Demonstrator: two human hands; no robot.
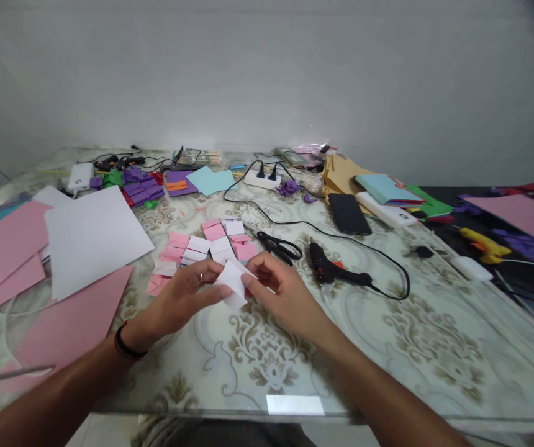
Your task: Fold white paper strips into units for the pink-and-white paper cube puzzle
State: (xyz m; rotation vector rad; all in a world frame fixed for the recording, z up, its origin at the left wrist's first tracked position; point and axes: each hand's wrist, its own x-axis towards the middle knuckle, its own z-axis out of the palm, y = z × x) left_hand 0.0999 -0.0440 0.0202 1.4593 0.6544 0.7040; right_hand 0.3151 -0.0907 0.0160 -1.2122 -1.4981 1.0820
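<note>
Between my two hands is a small piece of white paper (233, 287), held above the patterned table and partly folded. My left hand (181, 295) pinches its left side between thumb and fingers. On the opposite side, the thumb and fingers of my right hand (279, 288) are closed on the paper's edge. Just beyond my hands lie several folded pink papers (174, 246) and folded white papers (196, 248). Black-handled scissors (280, 246) rest past my right hand, their blades partly behind the folded pieces. Farther right is a black glue gun (334, 267) with its cord attached.
Large white sheets (94, 236) and pink sheets (6, 248) cover the table's left. Behind are purple folded papers (143, 187), light blue sheets (211, 180) and a power strip (262, 179). A black phone (349, 214) and yellow glue gun (485, 245) lie right. The glue gun's cord loops across the table.
</note>
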